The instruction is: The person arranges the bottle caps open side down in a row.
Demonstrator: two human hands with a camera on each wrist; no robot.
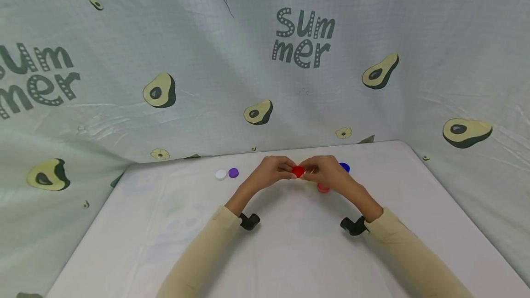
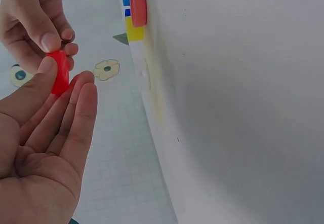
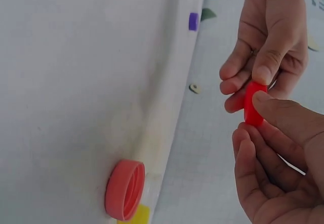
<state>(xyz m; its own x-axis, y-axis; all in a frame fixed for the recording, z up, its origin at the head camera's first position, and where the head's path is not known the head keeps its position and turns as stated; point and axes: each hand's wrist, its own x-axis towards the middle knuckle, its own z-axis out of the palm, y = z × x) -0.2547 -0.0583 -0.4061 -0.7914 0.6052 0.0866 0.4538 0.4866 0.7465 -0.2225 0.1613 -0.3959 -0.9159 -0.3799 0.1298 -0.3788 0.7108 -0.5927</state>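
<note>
Both hands pinch one small bright red bottle cap (image 1: 298, 171) held up over the far part of the table. My left hand (image 1: 271, 171) grips its left side between thumb and fingers. From the other side my right hand (image 1: 328, 170) pinches it the same way. The left wrist view shows the cap (image 2: 59, 72) edge-on, both thumbs on its near face. Below the right hand a coral-red bottle cap (image 3: 124, 189) stands on its edge, with a yellow piece (image 3: 135, 215) beside it. A blue cap (image 1: 344, 167) lies behind the right hand, partly hidden.
A white cap (image 1: 221, 174) and a purple cap (image 1: 233, 173) lie left of the hands near the back of the white table (image 1: 298, 252). A hanging cloth (image 1: 215, 68) printed with avocados rises along the table's far edge and sides.
</note>
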